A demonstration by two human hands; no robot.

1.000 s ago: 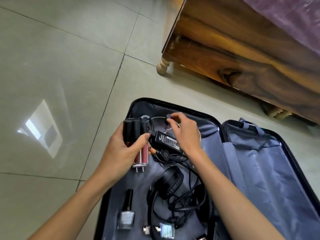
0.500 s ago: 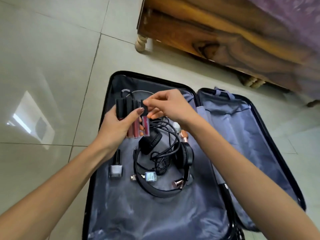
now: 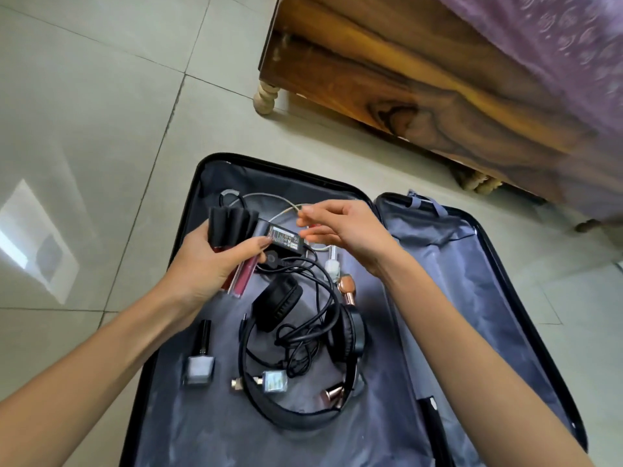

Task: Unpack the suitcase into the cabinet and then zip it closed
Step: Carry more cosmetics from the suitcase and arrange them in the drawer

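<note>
A black suitcase (image 3: 201, 170) lies open on the tiled floor, both halves lined in grey. My left hand (image 3: 205, 264) grips a bunch of dark red lip gloss tubes (image 3: 232, 225) with black caps above the left half. Just to their right, my right hand (image 3: 350, 230) hovers with relaxed fingers, next to a black power adapter (image 3: 285, 239). Below them lie black headphones (image 3: 344, 332) tangled in a black cable, a grey nail polish bottle (image 3: 199, 365), a small clear bottle (image 3: 274, 380) and rose-gold capped items (image 3: 347, 288). No cabinet is in view.
A wooden bed frame (image 3: 404, 96) with a turned leg (image 3: 266, 96) and a purple cover (image 3: 556, 45) stands just beyond the suitcase. A white cable (image 3: 286, 205) curls near the suitcase's far end. Pale floor tiles (image 3: 84, 129) stretch to the left.
My right hand has drawn back from the tubes in my left hand and its fingers have loosened. The view has shifted, so the suitcase sits lower in it.
</note>
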